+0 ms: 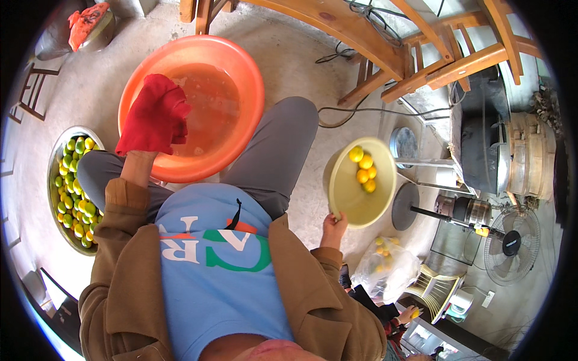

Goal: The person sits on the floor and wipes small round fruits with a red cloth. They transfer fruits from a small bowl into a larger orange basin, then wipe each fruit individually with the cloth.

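A red cloth covers my left hand up to the wrist, hiding the fingers, above the left side of a large orange plastic basin. The basin holds murky water. At the right, my right hand grips the rim of a pale yellow plastic basin, its fingers curled over the near edge. Several orange citrus fruits lie inside that basin. Left of my knee, a metal basin is full of green and yellow citrus fruits.
A wooden bench and black cables are ahead. To the right stand a floor fan, its round base and a bamboo steamer. Behind the yellow basin is a clear bag of fruit. Another person's hand holds a fruit at lower right.
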Demonstrator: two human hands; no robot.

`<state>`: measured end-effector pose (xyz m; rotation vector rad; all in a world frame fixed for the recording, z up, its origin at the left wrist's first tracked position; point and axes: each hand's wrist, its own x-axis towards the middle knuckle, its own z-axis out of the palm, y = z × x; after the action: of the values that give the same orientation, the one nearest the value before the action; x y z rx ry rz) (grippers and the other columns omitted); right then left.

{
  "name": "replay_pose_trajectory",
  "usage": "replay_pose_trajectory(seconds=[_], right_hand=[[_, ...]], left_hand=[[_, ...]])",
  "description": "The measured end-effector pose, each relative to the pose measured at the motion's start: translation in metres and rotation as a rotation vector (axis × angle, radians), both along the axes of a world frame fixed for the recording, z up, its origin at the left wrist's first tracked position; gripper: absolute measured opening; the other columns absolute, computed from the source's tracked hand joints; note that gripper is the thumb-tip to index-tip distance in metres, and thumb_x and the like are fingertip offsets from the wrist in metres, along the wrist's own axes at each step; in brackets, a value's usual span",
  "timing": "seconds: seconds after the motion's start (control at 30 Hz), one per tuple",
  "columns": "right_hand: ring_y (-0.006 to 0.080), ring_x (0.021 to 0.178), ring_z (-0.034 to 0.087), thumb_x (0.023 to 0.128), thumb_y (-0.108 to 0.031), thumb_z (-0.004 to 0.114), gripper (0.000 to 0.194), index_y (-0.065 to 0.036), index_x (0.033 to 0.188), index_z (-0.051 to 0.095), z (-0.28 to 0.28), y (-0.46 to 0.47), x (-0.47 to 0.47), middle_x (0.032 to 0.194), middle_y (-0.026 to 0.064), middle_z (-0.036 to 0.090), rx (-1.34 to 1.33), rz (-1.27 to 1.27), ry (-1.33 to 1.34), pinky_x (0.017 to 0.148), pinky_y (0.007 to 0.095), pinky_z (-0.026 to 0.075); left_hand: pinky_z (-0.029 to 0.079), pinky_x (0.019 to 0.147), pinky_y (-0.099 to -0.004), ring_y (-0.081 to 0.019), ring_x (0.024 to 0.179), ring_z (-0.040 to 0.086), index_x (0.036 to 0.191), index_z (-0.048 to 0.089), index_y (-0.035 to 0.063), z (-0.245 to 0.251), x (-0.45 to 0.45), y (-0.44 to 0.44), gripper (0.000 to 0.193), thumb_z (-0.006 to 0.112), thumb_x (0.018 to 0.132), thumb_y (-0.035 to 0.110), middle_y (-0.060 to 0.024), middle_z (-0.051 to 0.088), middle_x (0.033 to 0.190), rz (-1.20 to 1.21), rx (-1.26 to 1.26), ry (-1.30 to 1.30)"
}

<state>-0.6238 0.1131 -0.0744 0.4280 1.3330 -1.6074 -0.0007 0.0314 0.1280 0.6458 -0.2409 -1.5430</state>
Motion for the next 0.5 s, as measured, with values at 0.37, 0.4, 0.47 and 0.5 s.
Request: replay_pose_trajectory(seconds=[0.37, 0.4, 0.47, 0.5], right_hand=[[0.0171, 0.072, 0.064, 0.093, -0.006, 0.066, 0.021, -0.005, 0.114, 0.063, 0.232, -0.148, 0.088, 0.098, 0.006, 0.07, -0.249, 0.495, 0.46, 0.05, 0.0293, 0.042], [0.0174, 0.072, 0.064, 0.093, -0.007, 0.066, 0.022, -0.004, 0.114, 0.063, 0.242, -0.158, 0.101, 0.098, 0.0067, 0.07, -0.268, 0.542, 0.481, 0.049, 0.0294, 0.043], [0.0177, 0.07, 0.064, 0.094, -0.007, 0.065, 0.022, -0.002, 0.115, 0.063, 0.257, -0.175, 0.129, 0.098, 0.0079, 0.07, -0.321, 0.679, 0.507, 0.048, 0.0297, 0.042], [0.0178, 0.068, 0.064, 0.094, -0.008, 0.065, 0.022, -0.001, 0.115, 0.064, 0.262, -0.183, 0.144, 0.097, 0.0084, 0.07, -0.358, 0.769, 0.512, 0.048, 0.0298, 0.042]], left_hand=[[0.052, 0.055, -0.0458, -0.0322, 0.078, 0.068, 0.123, 0.064, 0.0137, -0.001, 0.023, 0.042, 0.04, 0.056, 0.105, 0.049, -0.008, 0.073, 0.107, 0.184, 0.236, -0.122], [0.051, 0.055, -0.045, -0.0321, 0.076, 0.067, 0.123, 0.064, 0.0138, 0.001, 0.024, 0.047, 0.042, 0.055, 0.105, 0.051, -0.0079, 0.073, 0.107, 0.194, 0.254, -0.125], [0.049, 0.054, -0.0433, -0.032, 0.074, 0.065, 0.122, 0.064, 0.0142, 0.004, 0.027, 0.055, 0.044, 0.053, 0.105, 0.054, -0.0077, 0.073, 0.105, 0.211, 0.266, -0.137], [0.048, 0.054, -0.0424, -0.0319, 0.073, 0.065, 0.122, 0.064, 0.0146, 0.005, 0.029, 0.059, 0.045, 0.053, 0.105, 0.055, -0.0076, 0.072, 0.104, 0.218, 0.258, -0.146]])
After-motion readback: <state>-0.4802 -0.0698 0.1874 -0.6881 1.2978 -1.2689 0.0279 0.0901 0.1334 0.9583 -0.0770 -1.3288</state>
